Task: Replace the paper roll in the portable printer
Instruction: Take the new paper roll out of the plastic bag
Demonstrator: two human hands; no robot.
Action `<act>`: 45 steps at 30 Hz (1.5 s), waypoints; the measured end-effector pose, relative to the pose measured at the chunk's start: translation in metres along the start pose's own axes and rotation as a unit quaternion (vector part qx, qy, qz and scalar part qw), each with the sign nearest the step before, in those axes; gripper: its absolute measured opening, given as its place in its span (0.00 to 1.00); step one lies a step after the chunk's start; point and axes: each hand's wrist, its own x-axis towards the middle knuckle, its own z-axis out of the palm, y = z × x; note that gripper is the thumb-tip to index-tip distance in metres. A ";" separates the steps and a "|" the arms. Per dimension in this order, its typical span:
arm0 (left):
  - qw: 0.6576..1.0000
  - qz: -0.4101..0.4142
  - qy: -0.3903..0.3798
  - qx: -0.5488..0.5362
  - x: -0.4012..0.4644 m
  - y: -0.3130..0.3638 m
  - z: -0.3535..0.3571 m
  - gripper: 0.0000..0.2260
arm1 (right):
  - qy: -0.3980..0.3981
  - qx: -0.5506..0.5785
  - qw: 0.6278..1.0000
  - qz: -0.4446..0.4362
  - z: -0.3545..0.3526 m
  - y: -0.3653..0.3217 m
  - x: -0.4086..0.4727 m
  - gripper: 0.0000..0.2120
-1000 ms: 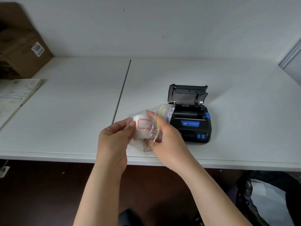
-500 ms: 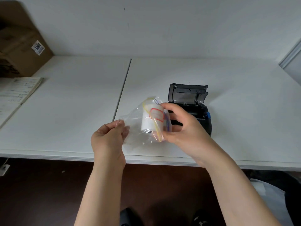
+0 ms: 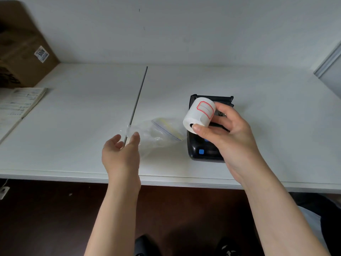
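Plastic bag [image 3: 158,133] beside printer [image 3: 201,150]

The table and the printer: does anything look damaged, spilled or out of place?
Nothing stands out. The printer sits with its lid open, the right hand holds the paper roll above it, and the empty plastic bag lies beside it.

Bare forearms, no sleeves

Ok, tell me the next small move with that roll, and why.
Probably lower the label roll in the right hand into the open printer right beneath it. The roll is already out of the plastic bag, which lies on the table at the left hand, and the printer's lid stands open.
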 end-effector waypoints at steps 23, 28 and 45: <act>0.896 -0.021 -0.408 -0.174 -0.036 0.012 0.012 0.20 | -0.102 -0.077 0.991 -0.048 0.004 -0.005 -0.007 0.28; 0.895 -0.006 -0.411 -0.173 -0.035 0.010 0.013 0.20 | -0.034 -0.071 0.989 -0.125 0.010 -0.006 -0.007 0.07; 0.926 0.094 -0.351 -0.104 -0.033 0.004 0.016 0.29 | 0.011 -0.141 0.977 -0.162 0.012 0.004 -0.005 0.05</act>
